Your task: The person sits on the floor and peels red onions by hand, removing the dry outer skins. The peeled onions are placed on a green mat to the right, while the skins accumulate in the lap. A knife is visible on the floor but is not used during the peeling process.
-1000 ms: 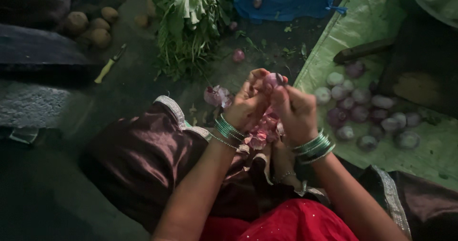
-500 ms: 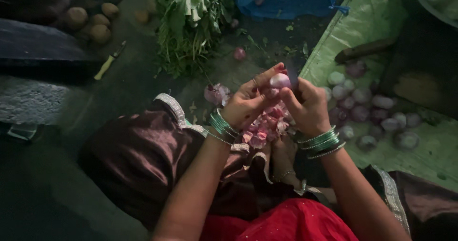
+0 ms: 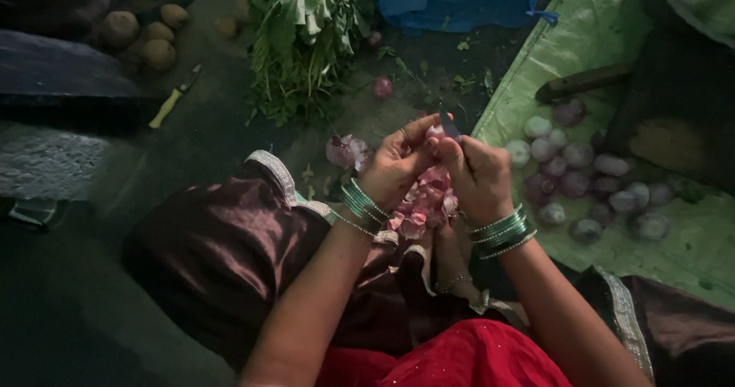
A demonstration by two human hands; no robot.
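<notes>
A small onion sits between the two hands, raised above the person's lap; only a pale pink sliver of it shows, the rest covered by fingers. The left hand is curled closed around it, thumb and fingertips pinching it from the left. The right hand is closed on a small knife, whose dark blade stands up just beside the onion; whether the edge touches the skin is hard to tell in the dim light. Both wrists wear stacks of green bangles.

Directly under the hands lies a heap of pink peelings, papery and loose, resting on the dark brown fabric over the person's knees. Another clump of peel lies on the floor just left of the hands. A red garment shows at the bottom edge.

To the right, a green sheet holds a group of peeled onions, whitish to purple and smooth. A whole red onion lies on the dark floor ahead of the hands, near a bunch of leafy greens. Farther left are a yellow-handled peeler and several potatoes. A blue bag lies at the top.
</notes>
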